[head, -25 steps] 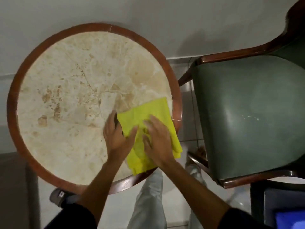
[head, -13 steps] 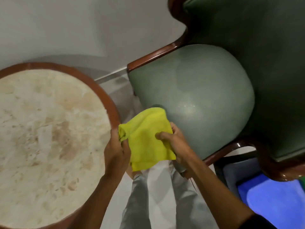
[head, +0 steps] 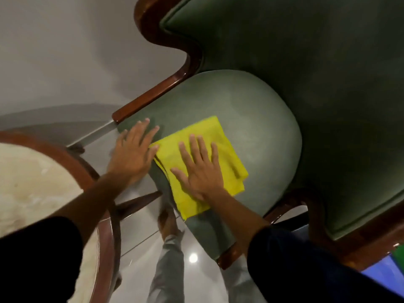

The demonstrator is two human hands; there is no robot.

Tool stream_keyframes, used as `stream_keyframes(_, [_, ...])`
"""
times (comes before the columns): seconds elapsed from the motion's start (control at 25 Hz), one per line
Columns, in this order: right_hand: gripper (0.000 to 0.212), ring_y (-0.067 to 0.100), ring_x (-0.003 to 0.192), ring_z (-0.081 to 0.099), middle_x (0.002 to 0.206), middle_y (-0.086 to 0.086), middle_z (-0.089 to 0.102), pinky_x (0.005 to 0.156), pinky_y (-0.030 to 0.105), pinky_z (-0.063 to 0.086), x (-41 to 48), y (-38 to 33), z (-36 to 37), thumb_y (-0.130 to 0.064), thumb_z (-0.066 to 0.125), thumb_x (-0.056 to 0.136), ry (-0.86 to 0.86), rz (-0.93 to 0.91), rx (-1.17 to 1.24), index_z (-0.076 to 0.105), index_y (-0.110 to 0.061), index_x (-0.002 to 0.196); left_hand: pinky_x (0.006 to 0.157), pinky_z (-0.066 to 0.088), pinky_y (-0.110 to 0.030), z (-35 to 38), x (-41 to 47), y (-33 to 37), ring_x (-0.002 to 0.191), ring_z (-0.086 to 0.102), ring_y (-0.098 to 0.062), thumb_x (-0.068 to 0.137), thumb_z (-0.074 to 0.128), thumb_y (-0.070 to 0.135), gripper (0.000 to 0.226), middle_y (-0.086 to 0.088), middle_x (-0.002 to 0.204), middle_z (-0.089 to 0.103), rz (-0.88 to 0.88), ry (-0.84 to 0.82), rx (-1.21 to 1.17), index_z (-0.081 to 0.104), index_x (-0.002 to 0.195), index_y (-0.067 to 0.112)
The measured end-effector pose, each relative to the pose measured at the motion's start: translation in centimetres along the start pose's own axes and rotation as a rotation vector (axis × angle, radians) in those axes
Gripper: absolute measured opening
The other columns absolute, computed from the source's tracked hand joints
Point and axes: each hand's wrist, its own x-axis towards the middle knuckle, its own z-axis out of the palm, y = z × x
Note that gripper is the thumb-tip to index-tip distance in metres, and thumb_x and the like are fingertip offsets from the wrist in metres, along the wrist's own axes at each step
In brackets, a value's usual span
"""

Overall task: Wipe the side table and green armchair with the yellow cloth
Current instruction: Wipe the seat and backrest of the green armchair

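The folded yellow cloth (head: pixel 225 138) lies flat on the green armchair's seat cushion (head: pixel 262 127), near its front left. My right hand (head: pixel 202 169) presses down on the cloth with palm flat and fingers spread. My left hand (head: pixel 133 152) rests flat on the seat's left edge with its fingers apart, holding nothing and just touching the cloth's left edge. The round side table (head: pixel 72 159), with a marble top and a brown wooden rim, stands at the lower left, partly hidden by my left sleeve.
The chair's wooden armrest (head: pixel 150 95) runs just beyond my left hand, and the green backrest (head: pixel 306 51) fills the upper right. Glossy tiled floor (head: pixel 140 243) and my legs show between table and chair. A blue object (head: pixel 384 276) sits at the lower right.
The view swung from the table to the armchair. Both hands lifted the cloth off the table, carried it right and laid it on the seat; my left hand let go.
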Motion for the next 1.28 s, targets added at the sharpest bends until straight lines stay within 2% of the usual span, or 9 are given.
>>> stream_keyframes(0.08, [0.071,0.03,0.153,0.011,0.165,0.005,0.019,0.118,0.064,0.01,5.0,2.9,-1.0,-0.068,0.025,0.092,-0.015,-0.134,-0.111,0.024,-0.032,0.154,0.109,0.031,-0.057,0.3,2.1,-2.7,0.142,0.032,-0.035,0.096,0.023,0.045,0.062,-0.018,0.157,0.03,0.08,-0.088,0.039,0.033,0.148,0.012])
stream_keyframes(0.16, [0.069,0.03,0.153,0.007,0.166,0.001,0.014,0.117,0.066,0.004,9.8,7.1,-2.9,-0.069,0.02,0.091,0.007,-0.064,-0.158,0.018,-0.039,0.154,0.112,0.029,-0.057,0.5,2.6,-4.8,0.144,0.027,-0.035,0.096,0.018,0.046,0.063,-0.018,0.159,0.023,0.124,-0.152,0.044,0.024,0.15,0.015])
stream_keyframes(0.36, [0.062,0.032,0.153,0.005,0.167,0.002,0.011,0.116,0.068,0.005,6.0,14.9,-4.0,-0.062,0.022,0.096,0.269,0.792,0.084,0.017,-0.041,0.154,0.116,0.024,-0.058,0.8,2.3,-6.4,0.148,0.015,-0.035,0.102,0.032,0.039,0.058,-0.018,0.161,0.013,0.2,-0.184,-0.001,0.017,0.152,0.014])
stream_keyframes(0.52, [0.062,0.04,0.15,0.016,0.164,0.011,0.02,0.112,0.07,0.018,-2.3,5.0,0.1,-0.057,0.031,0.099,0.345,1.212,0.145,0.025,-0.031,0.154,0.119,0.017,-0.055,0.4,2.3,-5.8,0.15,0.009,-0.032,0.101,0.036,0.035,0.058,-0.015,0.163,0.008,0.172,-0.215,-0.064,0.015,0.153,0.017])
stream_keyframes(0.68, [0.065,0.045,0.146,0.026,0.16,0.013,0.032,0.111,0.072,0.018,-1.3,-5.3,3.0,-0.06,0.033,0.097,0.342,0.907,0.051,0.035,-0.025,0.151,0.121,0.015,-0.048,-0.3,2.8,-6.0,0.15,0.013,-0.024,0.104,0.026,0.034,0.047,-0.007,0.162,0.018,0.113,-0.2,-0.373,0.031,0.149,0.021])
stream_keyframes(0.88, [0.067,0.045,0.15,0.007,0.165,0.009,0.019,0.113,0.075,0.0,4.5,-7.8,3.2,-0.057,0.04,0.093,0.206,0.021,-0.191,0.024,-0.032,0.153,0.122,0.016,-0.036,-2.2,4.1,-5.8,0.142,0.029,-0.009,0.098,0.019,0.059,0.058,0.007,0.154,0.037,-0.246,-0.271,-0.851,0.027,0.149,0.031])
stream_keyframes(1.0, [0.068,0.041,0.151,0.006,0.166,0.005,0.018,0.111,0.075,0.01,-5.5,-5.2,5.4,-0.049,0.048,0.094,0.114,-0.161,-0.266,0.021,-0.034,0.154,0.121,0.009,-0.034,-1.7,3.8,-4.5,0.147,0.017,-0.02,0.103,0.022,0.042,0.053,-0.006,0.158,0.024,-0.034,-0.311,-0.528,0.029,0.149,0.016])
stream_keyframes(1.12, [0.064,0.036,0.152,0.012,0.163,0.005,0.025,0.113,0.07,0.016,-11.4,1.4,4.3,-0.064,0.038,0.093,0.211,0.225,-0.145,0.031,-0.037,0.151,0.12,0.005,-0.047,0.3,1.8,-2.7,0.15,-0.008,-0.027,0.096,0.023,0.057,0.065,-0.01,0.164,-0.004,-0.07,-0.345,-0.335,0.015,0.153,0.025])
stream_keyframes(1.28, [0.071,0.034,0.153,0.002,0.167,0.007,0.009,0.113,0.072,0.013,-6.0,9.8,-1.1,-0.064,0.025,0.092,0.274,0.949,0.189,0.02,-0.031,0.155,0.119,0.004,-0.052,1.5,-0.4,0.0,0.148,-0.017,-0.021,0.087,0.016,0.071,0.072,-0.002,0.163,-0.015,-0.142,-0.301,-0.363,0.006,0.151,0.039])
